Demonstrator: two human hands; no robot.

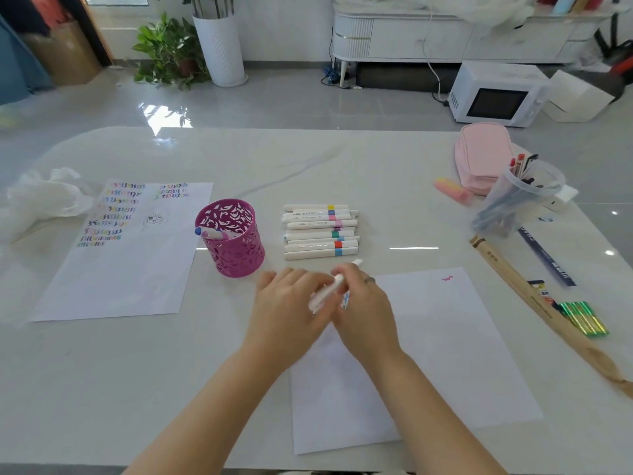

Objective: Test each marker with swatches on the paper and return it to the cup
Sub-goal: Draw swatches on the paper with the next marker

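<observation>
My left hand (291,296) and my right hand (363,303) meet over the top left corner of a white paper (428,354); both grip one white marker (330,289) that slants between them. The paper carries one pink swatch (447,278) near its far right corner. A row of several white markers (320,231) with coloured bands lies just beyond my hands. To their left stands a magenta cut-out cup (233,241) with one blue-capped marker (209,233) inside.
A second sheet (126,262) covered in rows of colour swatches lies at the left, with crumpled white plastic (44,197) behind it. At the right are a pink pencil case (483,156), a clear cup of pens (520,200), rulers (513,279) and green pens (585,317).
</observation>
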